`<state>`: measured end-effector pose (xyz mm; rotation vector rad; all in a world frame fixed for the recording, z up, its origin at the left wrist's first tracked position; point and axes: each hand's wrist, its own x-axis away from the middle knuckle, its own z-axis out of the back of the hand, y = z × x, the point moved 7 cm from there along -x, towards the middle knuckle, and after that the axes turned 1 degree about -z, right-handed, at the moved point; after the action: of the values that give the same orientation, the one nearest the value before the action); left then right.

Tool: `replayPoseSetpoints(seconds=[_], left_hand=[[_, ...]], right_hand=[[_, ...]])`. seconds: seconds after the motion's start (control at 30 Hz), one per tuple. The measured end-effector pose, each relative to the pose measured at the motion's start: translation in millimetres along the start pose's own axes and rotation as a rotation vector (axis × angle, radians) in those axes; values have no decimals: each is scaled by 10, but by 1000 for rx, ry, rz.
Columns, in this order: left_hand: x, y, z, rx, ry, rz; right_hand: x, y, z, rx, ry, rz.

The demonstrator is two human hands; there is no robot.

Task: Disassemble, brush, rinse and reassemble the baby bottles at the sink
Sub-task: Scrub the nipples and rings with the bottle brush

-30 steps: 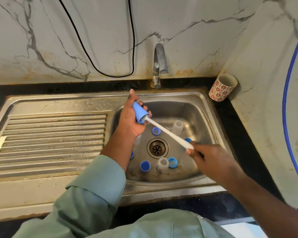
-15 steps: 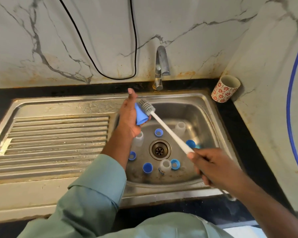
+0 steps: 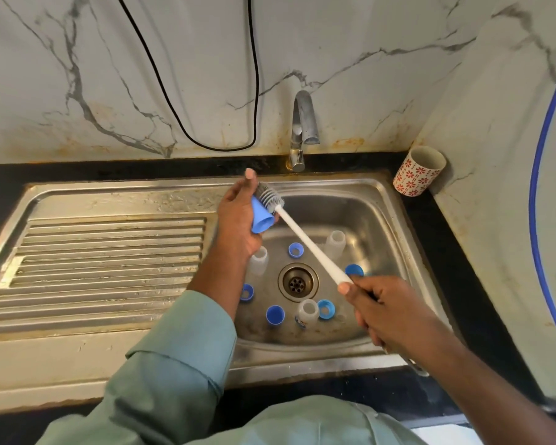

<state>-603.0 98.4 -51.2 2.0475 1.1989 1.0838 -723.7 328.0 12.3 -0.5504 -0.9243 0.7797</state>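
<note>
Brushed stainless steel sink [image 3: 395,220], dull and water-stained, with ribbed drainboard [image 3: 109,252]. Shiny chrome tap [image 3: 302,130]. Glossy veined marble wall [image 3: 142,75], rust-stained low down. Polished black stone counter [image 3: 456,268]. Smooth matt blue plastic cap [image 3: 260,216]; smooth white plastic brush handle [image 3: 308,244], grey bristles [image 3: 268,194]. Translucent frosted plastic bottles [image 3: 335,241]. Glazed ceramic cup [image 3: 418,171]. Soft green cloth sleeve [image 3: 174,364].

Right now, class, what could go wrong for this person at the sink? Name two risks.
1. The left hand holds the blue cap over the basin while the brush rubs its outside; it could slip and fall among the parts below.
2. The loose rings lie near the open drain; rinsing water might shift them.
</note>
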Motion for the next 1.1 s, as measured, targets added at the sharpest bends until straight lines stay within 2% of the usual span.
replayPoseSetpoints(seconds=[0.07,0.17,0.3,0.4,0.5,0.6,0.67,0.8,0.87,0.97,1.1], left_hand=[[-10,8,39,-29,51,-5],[85,-142,-144,-168,13,56],[-37,-25,-10,-2,140,58],[33,-41,-87,-53,136,61],[50,-80,-56,-24,234,33],[4,12,188,-3,338,49],[66,-67,123,-8,254,122],[262,-242,-174,186,94,240],[248,-106,-135,234,101,192],[250,-66,40,213,204,97],[317,-174,-39,165,212,69]], right_hand=[[20,-2,13,2,-16,-17],[-61,-106,55,-14,30,8],[45,-111,19,6,-21,37],[5,-156,17,15,6,40],[-22,-202,-9,59,33,77],[120,-101,-25,135,-20,70],[64,-93,-15,148,0,73],[-76,-149,-102,126,53,130],[10,-81,-62,112,59,127],[99,-36,-10,56,34,75],[-8,-122,-36,47,54,57]])
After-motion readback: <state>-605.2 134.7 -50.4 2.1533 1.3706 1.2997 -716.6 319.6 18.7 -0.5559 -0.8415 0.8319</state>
